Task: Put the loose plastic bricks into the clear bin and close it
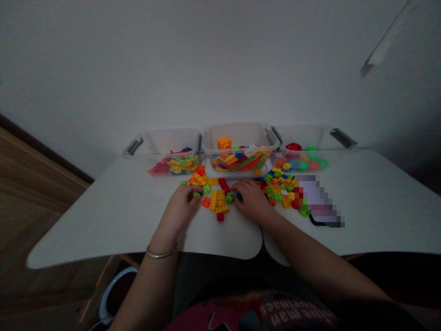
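Both hands rest over the counter, bent inward toward a loose scatter of blocks. The left hand has its thumb and fingers curled close together at a small green piece; whether they grip it, I cannot tell. The right hand is half closed, with a blue block at its fingertips — partly hidden, but seemingly pinched.

Between the hands lie joined yellow blocks, with a red block at their near end and an orange block just left. A long red block lies slantwise on the far side, and a green block sits just right of the yellow ones. Right of the right hand is a mixed pile, and beside that a pixelated thing.

Three clear bins stand along the far side: the left bin holds small colored pieces, the middle bin blocks — a big orange cube on top — and the right bin round colored pieces. A bangle circles the left wrist.
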The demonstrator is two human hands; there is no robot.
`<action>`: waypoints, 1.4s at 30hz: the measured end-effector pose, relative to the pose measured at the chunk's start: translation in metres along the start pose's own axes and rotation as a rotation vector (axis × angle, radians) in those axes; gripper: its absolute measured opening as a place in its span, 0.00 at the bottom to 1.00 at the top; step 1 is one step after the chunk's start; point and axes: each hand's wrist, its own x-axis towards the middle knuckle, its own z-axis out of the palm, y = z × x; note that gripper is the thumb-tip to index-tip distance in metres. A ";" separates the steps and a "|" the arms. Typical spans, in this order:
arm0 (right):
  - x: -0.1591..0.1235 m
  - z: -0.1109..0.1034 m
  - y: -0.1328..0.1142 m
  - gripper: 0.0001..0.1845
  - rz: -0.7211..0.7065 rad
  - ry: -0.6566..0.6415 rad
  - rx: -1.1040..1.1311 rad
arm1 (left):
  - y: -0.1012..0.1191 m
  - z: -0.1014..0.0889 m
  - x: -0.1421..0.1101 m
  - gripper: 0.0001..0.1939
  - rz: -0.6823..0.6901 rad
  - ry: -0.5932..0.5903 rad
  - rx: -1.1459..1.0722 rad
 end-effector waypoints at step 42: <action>-0.016 -0.016 -0.005 0.09 -0.141 0.288 0.129 | 0.045 0.029 0.010 0.09 -0.031 -0.001 -0.290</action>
